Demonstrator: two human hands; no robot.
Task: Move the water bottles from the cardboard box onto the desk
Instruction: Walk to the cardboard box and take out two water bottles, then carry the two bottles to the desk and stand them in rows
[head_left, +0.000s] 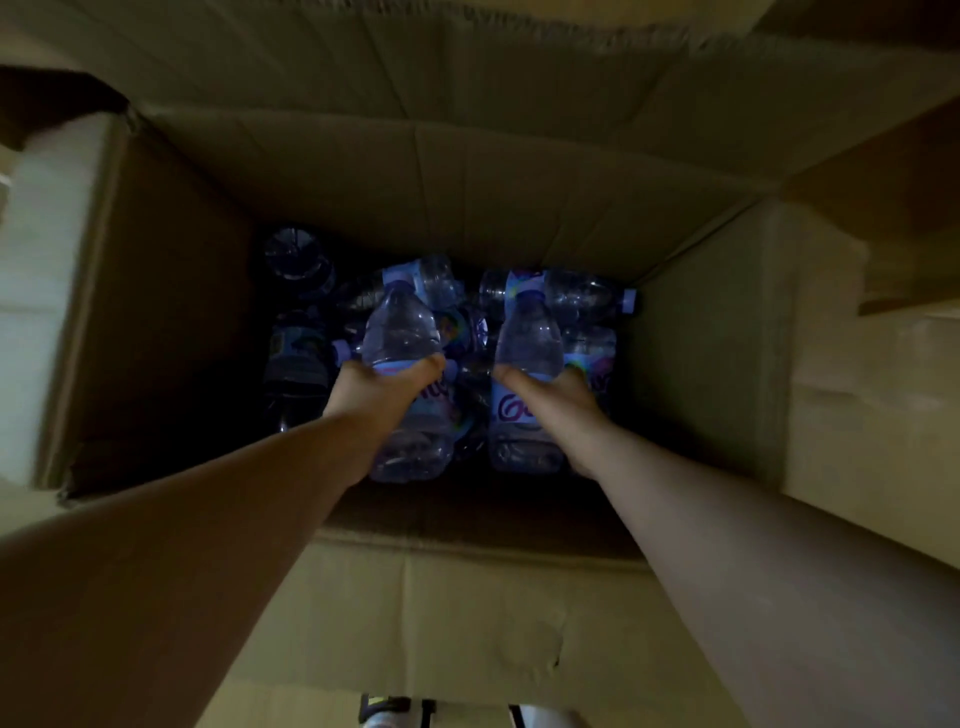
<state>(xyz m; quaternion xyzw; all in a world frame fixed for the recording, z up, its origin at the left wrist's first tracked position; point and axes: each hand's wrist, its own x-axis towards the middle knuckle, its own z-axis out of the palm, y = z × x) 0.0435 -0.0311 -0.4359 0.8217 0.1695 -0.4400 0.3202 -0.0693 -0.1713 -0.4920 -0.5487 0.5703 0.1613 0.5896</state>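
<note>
Inside the box, your left hand grips one bottle, fingers wrapped round it; your right hand likewise grips another bottle

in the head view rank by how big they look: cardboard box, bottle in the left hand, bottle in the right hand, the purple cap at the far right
1. cardboard box
2. bottle in the left hand and bottle in the right hand: look alike, not ranked
3. purple cap

Fingers of the left hand and right hand hidden behind the two clear plastic water bottles with purple labels. Loose bottles on the dark floor of the brown cardboard box too dim to count. Near-edge objects cut off, unidentifiable.
</note>
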